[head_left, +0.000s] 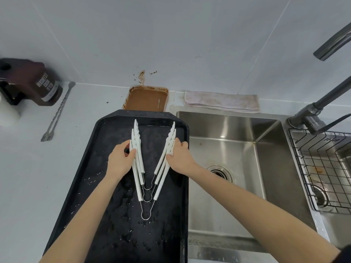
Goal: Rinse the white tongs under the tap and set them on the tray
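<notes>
Three pairs of white tongs point(139, 175) with wire loop ends lie nested in a V on the wet black tray point(106, 205), left of the sink. My left hand point(121, 158) grips the left arms of the tongs. My right hand point(179, 154) presses on the right arms at the tray's right edge. The tap point(330, 44) reaches in from the upper right; no water shows under it.
A steel sink point(228, 149) lies right of the tray, with a wire rack point(322, 168) in the far-right basin. A dirty brown pan point(146, 100) and a folded cloth point(222, 101) sit at the wall. A cocoa bottle point(45, 86) and a long fork point(57, 114) are at the left.
</notes>
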Demonstrator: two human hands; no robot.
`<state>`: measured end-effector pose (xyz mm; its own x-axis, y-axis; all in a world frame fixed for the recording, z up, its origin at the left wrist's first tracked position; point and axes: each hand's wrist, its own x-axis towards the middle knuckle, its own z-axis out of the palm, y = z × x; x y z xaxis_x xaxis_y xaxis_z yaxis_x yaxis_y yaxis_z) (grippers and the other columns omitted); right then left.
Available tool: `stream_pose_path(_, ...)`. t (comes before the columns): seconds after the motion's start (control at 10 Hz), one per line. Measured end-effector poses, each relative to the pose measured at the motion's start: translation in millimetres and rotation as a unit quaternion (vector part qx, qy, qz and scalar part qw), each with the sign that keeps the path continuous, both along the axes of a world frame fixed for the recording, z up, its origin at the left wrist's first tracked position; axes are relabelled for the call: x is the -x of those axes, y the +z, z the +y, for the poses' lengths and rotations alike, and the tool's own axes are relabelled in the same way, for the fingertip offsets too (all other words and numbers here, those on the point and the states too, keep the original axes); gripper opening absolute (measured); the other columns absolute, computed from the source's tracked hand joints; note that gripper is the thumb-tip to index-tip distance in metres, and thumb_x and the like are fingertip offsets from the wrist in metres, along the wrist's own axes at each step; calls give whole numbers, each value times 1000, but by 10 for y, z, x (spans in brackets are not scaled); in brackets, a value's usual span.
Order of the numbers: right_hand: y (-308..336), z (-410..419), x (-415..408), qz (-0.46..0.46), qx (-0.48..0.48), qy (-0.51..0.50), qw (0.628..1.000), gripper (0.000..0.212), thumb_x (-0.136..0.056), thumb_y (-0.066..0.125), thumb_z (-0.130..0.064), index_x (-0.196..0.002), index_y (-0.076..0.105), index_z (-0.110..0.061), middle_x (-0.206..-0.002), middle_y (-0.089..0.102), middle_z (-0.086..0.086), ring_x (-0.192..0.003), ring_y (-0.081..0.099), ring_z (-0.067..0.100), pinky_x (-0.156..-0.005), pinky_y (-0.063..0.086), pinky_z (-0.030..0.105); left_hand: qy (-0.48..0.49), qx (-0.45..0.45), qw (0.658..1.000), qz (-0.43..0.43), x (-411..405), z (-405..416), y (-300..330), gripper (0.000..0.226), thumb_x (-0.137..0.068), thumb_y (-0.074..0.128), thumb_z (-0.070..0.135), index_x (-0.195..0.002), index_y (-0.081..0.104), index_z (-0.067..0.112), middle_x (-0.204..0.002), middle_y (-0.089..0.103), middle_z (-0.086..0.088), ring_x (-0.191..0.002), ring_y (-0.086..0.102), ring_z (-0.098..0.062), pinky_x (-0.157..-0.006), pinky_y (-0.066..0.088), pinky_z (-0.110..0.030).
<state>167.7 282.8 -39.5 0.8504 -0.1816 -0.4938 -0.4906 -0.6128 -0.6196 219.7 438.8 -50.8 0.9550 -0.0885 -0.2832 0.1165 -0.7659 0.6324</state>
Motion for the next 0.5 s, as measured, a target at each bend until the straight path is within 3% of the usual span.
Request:
stream_pose_path(0.1, -5, -47, 27, -9, -14, -1, 1000, 55, -92, 42, -13, -142, 20, -2, -132, 36, 19, -97, 46, 26, -89, 41, 32, -7, 0, 1000, -5, -2, -11, -2, 46, -93, 48, 18, -138, 41, 10, -135, 49, -17, -100, 54, -23, -98, 41, -38)
stream_pose_path(0.2, 30, -106, 51, -23, -13, 9, 1000, 52, -91, 43, -14, -139, 25, -3, -133, 39, 19, -97, 44, 23, -88, 41, 32, -11, -17, 1000, -10, -1, -33, 8, 51, -93, 48, 19, -141, 35, 8, -141, 43, -19, -118, 50, -31, -102, 38, -42)
stream_pose_path(0.3, 162, -248, 98, -17, 17, 48, 999, 58, -93, 44, -20, -145, 20, -5, -144, 34, 17, -116, 47, 28, -97, 38, 33, -26, -84, 996, -19, 6, -115, 103, 57, -93, 46, 22, -144, 26, 8, -149, 30, -19, -135, 33, -37, -107, 32, -49)
stream_pose_path(0.5, 510, -594, 199, -38, 72, 57, 995, 66, -92, 46, -31, -149, 17, -12, -156, 22, 9, -141, 26, 28, -114, 26, 38, -124, -129, 981, -76, -45, -472, 436, 60, -96, 40, 28, -147, 18, 8, -155, 23, -15, -141, 25, -33, -113, 26, -48)
